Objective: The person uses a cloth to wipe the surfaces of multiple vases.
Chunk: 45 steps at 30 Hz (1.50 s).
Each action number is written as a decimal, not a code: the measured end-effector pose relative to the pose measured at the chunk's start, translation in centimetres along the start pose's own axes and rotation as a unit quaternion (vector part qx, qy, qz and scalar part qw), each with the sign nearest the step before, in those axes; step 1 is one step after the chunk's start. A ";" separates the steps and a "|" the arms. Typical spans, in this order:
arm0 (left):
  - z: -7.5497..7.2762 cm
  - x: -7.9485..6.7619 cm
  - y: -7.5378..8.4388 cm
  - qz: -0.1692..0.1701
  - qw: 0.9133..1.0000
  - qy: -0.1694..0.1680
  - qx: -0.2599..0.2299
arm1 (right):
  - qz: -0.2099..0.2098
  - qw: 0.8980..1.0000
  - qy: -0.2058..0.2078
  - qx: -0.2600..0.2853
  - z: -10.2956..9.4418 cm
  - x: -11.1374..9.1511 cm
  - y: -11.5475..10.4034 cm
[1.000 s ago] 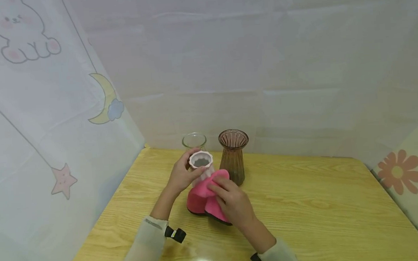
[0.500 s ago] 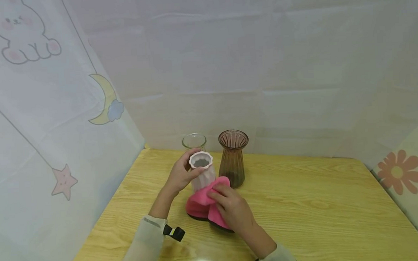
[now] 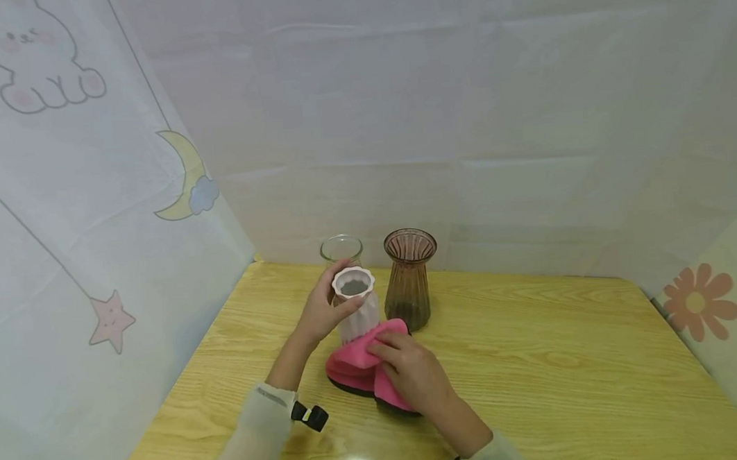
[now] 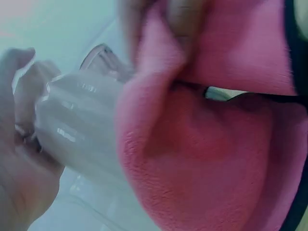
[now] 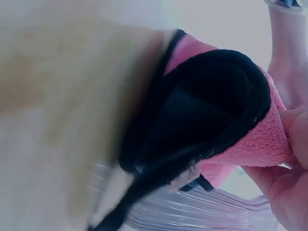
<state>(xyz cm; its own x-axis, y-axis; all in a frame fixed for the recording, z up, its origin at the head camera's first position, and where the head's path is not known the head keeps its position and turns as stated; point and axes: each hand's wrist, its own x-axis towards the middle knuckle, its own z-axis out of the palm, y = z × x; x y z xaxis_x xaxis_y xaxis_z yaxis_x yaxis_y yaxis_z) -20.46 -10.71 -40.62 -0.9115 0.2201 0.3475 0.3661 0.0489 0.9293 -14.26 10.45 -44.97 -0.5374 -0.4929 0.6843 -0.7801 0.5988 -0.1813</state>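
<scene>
A small white vase (image 3: 361, 319) with a scalloped rim leans toward me in the head view. My left hand (image 3: 318, 316) grips it near the top, thumb along the front of the rim. Bunched in my right hand (image 3: 421, 376) is a pink cloth (image 3: 355, 356) with dark edging, pinched between fingers and thumb. It lies against the lower side of the vase and hides the base. In the left wrist view the cloth (image 4: 207, 149) covers one end of the vase (image 4: 82, 120). The right wrist view shows the cloth's dark underside (image 5: 202, 106).
Just behind the white vase stands a clear glass vase (image 3: 341, 248), mostly hidden. A brownish-purple ribbed glass vase (image 3: 409, 283) is upright to its right. All are on a wooden table (image 3: 569, 358), with printed cloth walls (image 3: 527, 145) at the back and sides.
My right hand and the pink cloth have slid down along the white vase, uncovering more of its side. The left hand keeps its grip in nearly the same place.
</scene>
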 end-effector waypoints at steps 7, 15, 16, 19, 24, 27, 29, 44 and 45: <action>0.6 -0.2 0.2 -0.028 0.997 0.052 0.048 | -0.033 0.996 0.082 0.018 -2.1 2.1 -0.1; 0.3 0.0 0.8 -0.050 0.994 0.043 0.090 | -0.037 0.992 0.113 0.047 -2.9 4.3 0.0; 0.3 0.0 0.8 -0.053 0.993 0.042 0.092 | -0.036 0.992 0.113 0.047 -2.8 4.4 0.0; 0.4 0.1 0.8 -0.059 0.993 0.040 0.096 | -0.035 0.992 0.115 0.046 -2.6 4.6 0.2; 0.4 0.2 0.9 -0.062 0.992 0.040 0.103 | -0.029 0.993 0.110 0.035 -2.1 4.5 0.3; 0.5 0.3 0.9 -0.062 0.992 0.040 0.104 | -0.030 0.993 0.109 0.033 -1.8 4.4 0.3; 0.5 0.3 1.0 -0.060 0.992 0.040 0.104 | -0.033 0.993 0.109 0.033 -1.6 4.2 0.3; -0.1 0.6 0.6 -0.038 0.995 -0.001 0.088 | -0.023 0.994 0.102 0.028 -0.4 2.0 0.1; -0.1 0.6 0.5 -0.037 0.995 -0.002 0.088 | -0.023 0.994 0.102 0.028 -0.3 1.9 0.1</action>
<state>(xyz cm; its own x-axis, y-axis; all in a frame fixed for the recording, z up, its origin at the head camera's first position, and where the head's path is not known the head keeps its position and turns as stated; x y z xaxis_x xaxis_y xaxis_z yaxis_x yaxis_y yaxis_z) -20.85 -10.68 -39.87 -0.9365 0.2126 0.2788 0.3259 0.2342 0.9159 -15.23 9.77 -43.48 -0.4289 -0.3777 0.8206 -0.8224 0.5391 -0.1817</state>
